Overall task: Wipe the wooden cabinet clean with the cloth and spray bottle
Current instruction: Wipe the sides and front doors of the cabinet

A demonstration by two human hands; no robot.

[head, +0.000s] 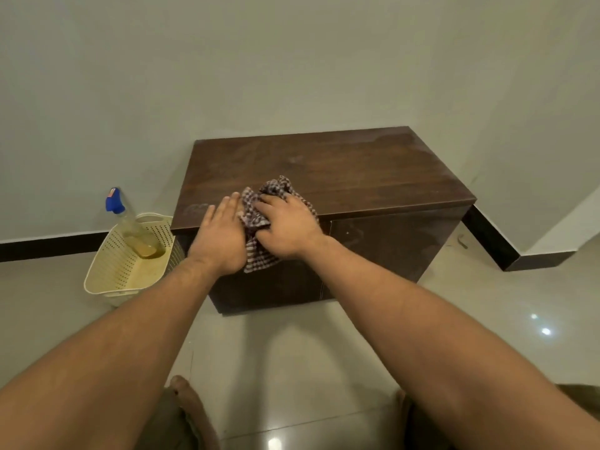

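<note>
A low dark wooden cabinet [357, 170] stands against the wall. A checked cloth [279, 190] lies bunched at the front edge of its top and hangs a little over the front. My right hand [287, 227] grips the cloth from above with curled fingers. My left hand [222, 235] lies flat beside it, fingers straight, touching the cloth's left side at the cabinet's front edge. The spray bottle [130, 222], clear with yellowish liquid and a blue nozzle, leans in a basket to the left of the cabinet.
A cream perforated plastic basket [113, 271] sits on the tiled floor by the cabinet's left corner. Pale walls with a black skirting [493, 241] close in behind and to the right. My bare feet [186, 404] show at the bottom.
</note>
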